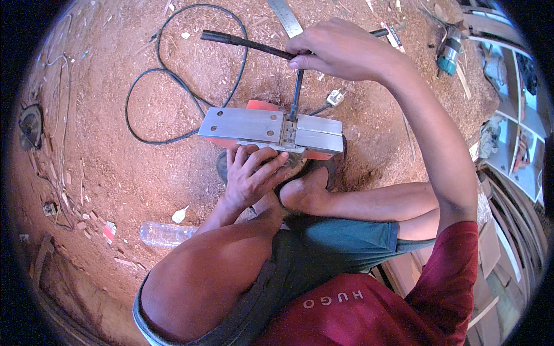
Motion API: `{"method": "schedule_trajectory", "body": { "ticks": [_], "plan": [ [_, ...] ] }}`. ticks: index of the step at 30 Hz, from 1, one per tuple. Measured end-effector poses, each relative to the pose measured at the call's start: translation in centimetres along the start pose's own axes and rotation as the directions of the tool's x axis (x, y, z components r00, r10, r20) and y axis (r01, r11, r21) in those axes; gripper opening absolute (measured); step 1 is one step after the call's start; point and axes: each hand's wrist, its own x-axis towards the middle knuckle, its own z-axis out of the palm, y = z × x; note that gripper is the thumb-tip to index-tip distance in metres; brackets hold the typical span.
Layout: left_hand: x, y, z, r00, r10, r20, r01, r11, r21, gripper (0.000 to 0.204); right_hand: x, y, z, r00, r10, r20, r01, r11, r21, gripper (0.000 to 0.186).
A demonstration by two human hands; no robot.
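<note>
Upturned orange planer (271, 131), steel sole; left hand (249, 176) clasps it, right hand (334, 51) clamped on T-wrench (295, 86).

The planer (271, 131) lies base up: its sole is bare brushed metal, smooth and dully shining, over an orange plastic body. The T-shaped wrench (297, 86) standing on it is dark, matt metal. The cord (173, 86) is black, matt rubber. A steel ruler (285, 17) looks pale and smooth. The floor (115, 161) is covered in rough reddish sawdust and wood chips. The bottle (164, 233) is clear, glossy plastic. The shirt (369, 311) is red matt cloth, the shorts (340, 245) dull green cloth.
</note>
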Motion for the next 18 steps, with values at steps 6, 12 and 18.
{"method": "schedule_trajectory", "body": {
  "ticks": [6, 12, 18],
  "plan": [
    [0.1, 0.0, -0.1, 1.0, 0.006, -0.008, -0.006, 1.0, -0.006, 0.05, 0.5, -1.0, -0.7, 0.997, 0.054, 0.052, -0.051, 0.997, -0.05, 0.028],
    [0.1, 0.1, 0.0, 1.0, 0.002, -0.006, -0.002, 1.0, -0.007, 0.052, 0.9, -1.3, -0.1, 0.994, 0.109, -0.028, -0.111, 0.986, -0.125, 0.028],
    [-0.1, 0.0, 0.1, 1.0, -0.005, 0.006, 0.005, 1.0, -0.012, 0.052, 1.4, -1.6, 0.7, 0.983, 0.146, -0.108, -0.164, 0.969, -0.184, 0.027]
  ]
}}
